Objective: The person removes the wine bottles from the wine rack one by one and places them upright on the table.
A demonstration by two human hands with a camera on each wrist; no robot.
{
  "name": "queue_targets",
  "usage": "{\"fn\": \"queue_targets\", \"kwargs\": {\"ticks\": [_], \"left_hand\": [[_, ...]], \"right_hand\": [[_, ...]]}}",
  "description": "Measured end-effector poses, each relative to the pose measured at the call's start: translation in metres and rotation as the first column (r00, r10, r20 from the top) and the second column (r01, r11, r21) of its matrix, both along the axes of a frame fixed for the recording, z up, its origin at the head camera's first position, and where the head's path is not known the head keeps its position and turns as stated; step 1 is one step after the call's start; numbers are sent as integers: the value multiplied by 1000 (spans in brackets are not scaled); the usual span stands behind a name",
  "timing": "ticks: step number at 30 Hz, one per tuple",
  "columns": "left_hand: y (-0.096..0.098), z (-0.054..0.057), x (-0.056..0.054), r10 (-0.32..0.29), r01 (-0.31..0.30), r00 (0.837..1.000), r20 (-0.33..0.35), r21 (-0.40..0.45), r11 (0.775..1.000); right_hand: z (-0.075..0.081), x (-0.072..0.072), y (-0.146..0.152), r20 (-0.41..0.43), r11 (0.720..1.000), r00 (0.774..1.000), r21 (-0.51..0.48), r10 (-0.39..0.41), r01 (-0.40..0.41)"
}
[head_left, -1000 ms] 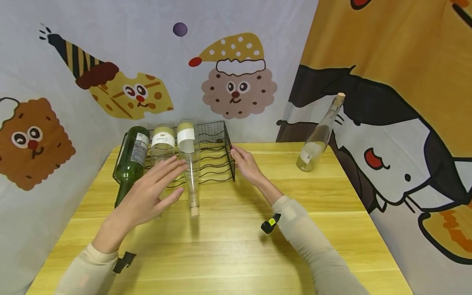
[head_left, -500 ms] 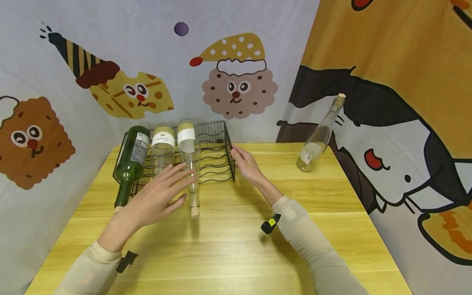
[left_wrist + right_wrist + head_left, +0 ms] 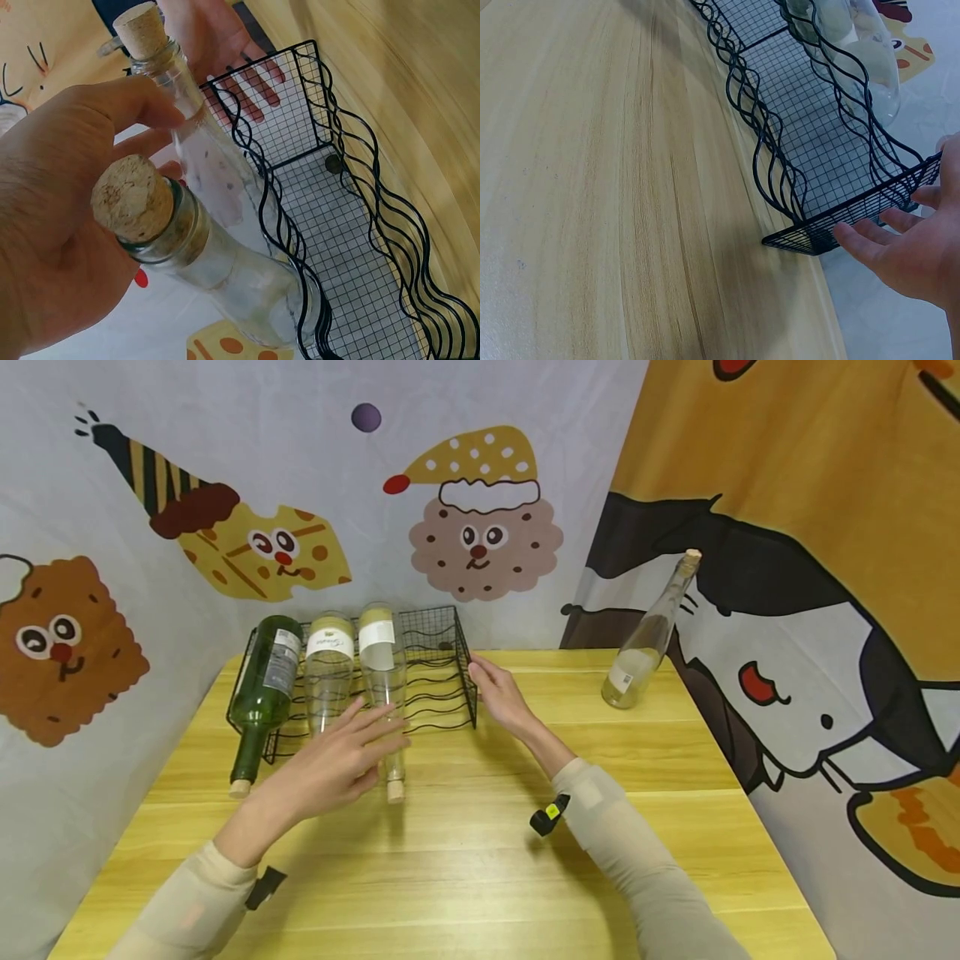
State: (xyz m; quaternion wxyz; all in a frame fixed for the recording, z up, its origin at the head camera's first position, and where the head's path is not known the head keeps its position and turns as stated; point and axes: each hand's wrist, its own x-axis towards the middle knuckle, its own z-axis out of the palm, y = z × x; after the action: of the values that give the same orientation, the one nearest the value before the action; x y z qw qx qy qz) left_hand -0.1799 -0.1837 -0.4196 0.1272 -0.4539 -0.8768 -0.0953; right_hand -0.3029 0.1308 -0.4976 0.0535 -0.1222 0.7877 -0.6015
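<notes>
A black wire bottle rack [image 3: 465, 668] stands at the back of the table with several bottles lying in it, corks toward me. At the left is a green wine bottle [image 3: 258, 693], beside it a clear bottle [image 3: 328, 672], then a second clear bottle [image 3: 381, 647]. My left hand [image 3: 330, 772] reaches over the necks of the clear bottles, fingers extended. In the left wrist view its thumb is right at the neck of the farther bottle [image 3: 206, 157], behind a nearer cork [image 3: 135, 199]. My right hand [image 3: 506, 697] rests its outstretched fingers against the rack's right mesh side [image 3: 855, 217].
Another clear corked bottle [image 3: 637, 664] stands upright on the table at the back right. The rack's right-hand wavy slots [image 3: 438, 697] hold no bottle. A printed cloth [image 3: 495, 393] hangs close behind the wooden table [image 3: 450, 877].
My left hand has moved a little right and toward me, uncovering the green bottle's neck and cork and more of the first clear bottle. The right hand and the rack have stayed put.
</notes>
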Motion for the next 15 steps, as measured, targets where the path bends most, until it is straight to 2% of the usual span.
{"fn": "queue_targets", "kwargs": {"ticks": [7,15], "left_hand": [[5,-1,-1,-1,1,1000,5,-60,998],[8,-3,-2,-30,27,999,-35,-83,996]], "right_hand": [[1,1,-1,-8,1000,1000,-5,2,-2],[1,1,0,-7,1000,1000,-6,4,-4]]}}
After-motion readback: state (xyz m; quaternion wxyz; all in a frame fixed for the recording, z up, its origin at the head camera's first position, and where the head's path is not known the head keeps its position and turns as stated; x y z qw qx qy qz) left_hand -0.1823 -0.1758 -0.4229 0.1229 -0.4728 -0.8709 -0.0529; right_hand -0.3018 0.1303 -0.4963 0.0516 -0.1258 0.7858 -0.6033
